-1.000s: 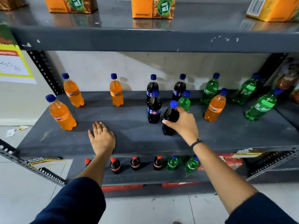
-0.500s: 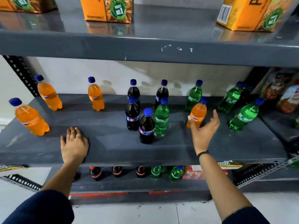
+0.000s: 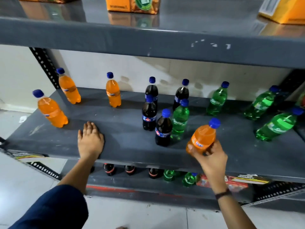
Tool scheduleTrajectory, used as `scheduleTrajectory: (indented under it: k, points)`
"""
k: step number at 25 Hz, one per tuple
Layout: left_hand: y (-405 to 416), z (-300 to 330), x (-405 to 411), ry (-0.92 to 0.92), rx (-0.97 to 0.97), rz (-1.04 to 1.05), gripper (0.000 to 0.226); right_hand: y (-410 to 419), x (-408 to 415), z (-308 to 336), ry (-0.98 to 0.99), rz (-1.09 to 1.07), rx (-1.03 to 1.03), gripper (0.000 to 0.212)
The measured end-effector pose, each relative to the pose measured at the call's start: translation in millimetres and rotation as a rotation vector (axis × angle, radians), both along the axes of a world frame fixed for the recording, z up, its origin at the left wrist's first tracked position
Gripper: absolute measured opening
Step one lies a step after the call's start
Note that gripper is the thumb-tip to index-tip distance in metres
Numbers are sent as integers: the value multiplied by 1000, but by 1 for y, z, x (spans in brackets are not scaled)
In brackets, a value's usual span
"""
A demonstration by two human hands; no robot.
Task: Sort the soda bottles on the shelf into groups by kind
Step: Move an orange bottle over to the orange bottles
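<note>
My right hand (image 3: 210,157) grips an orange soda bottle (image 3: 203,137) with a blue cap, lifted and tilted above the front of the grey middle shelf (image 3: 125,139). My left hand (image 3: 90,140) lies flat, palm down, on the shelf's front edge. Three orange bottles stand at the left: one in front (image 3: 51,110), one at the back corner (image 3: 69,88), one further right (image 3: 113,91). Several dark cola bottles (image 3: 149,114) cluster in the middle, with a green bottle (image 3: 179,121) among them. Three more green bottles (image 3: 217,100) stand at the right.
The upper shelf (image 3: 148,45) overhangs close above and carries orange cartons (image 3: 132,4). On the lower shelf stand red-capped cola bottles (image 3: 109,169) and green bottles (image 3: 189,179). A perforated metal upright (image 3: 44,65) frames the left side. Tiled floor lies below.
My right hand let go of the front cola bottle, reached right, closed on the orange bottle among the green ones and lifted it toward the shelf front. My left hand stayed put.
</note>
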State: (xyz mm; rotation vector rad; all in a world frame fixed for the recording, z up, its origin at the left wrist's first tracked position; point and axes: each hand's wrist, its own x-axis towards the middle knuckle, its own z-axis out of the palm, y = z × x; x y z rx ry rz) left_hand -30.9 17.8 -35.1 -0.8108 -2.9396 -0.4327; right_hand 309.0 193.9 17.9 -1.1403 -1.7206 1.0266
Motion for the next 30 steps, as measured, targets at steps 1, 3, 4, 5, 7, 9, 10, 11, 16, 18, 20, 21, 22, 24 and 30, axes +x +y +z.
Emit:
scheduleTrajectory:
  k: [1,3,4,5,7,9,10,11,16,18,20,21,22,24,30]
  points:
    - [1,1,2,-7,-4,3,54,-21,-8,0,4,86,-27,46]
    - [-2,3,0,-16,-14,-4,56,-57,-44,2,38,269,-105,50]
    - [-2,3,1,-23,-18,-14,56,-69,-66,6,50,338,-112,52]
    - [-4,3,0,-28,-19,-26,57,-80,-95,11,54,386,-89,55]
    - [-6,2,-1,-29,-6,-47,58,-91,-153,19,34,450,-12,58]
    - [-6,1,-2,-21,9,-53,57,-92,-210,24,9,488,38,52]
    - [-5,0,-1,-23,17,-53,56,-90,-234,23,3,494,63,48]
    - [-5,0,-1,-27,23,-53,56,-87,-255,21,-7,494,82,46]
    - [-6,-6,-6,-46,19,-69,61,-81,-304,-1,-124,488,20,44]
    - [-7,-7,-7,-59,30,-73,69,-82,-306,-11,-118,452,28,44]
    - [-6,-6,-8,-73,25,-69,60,-81,-307,-13,-108,444,43,45]
    - [-6,-5,-8,-90,16,-70,56,-82,-306,-13,-100,453,29,46]
    - [-7,-3,-7,-98,17,-72,54,-84,-303,-13,-85,471,12,49]
    - [-9,0,-5,-80,80,-80,53,-89,-290,-17,-53,476,7,64]
    - [-22,8,25,-151,358,-253,47,-110,-174,-29,80,231,172,35]
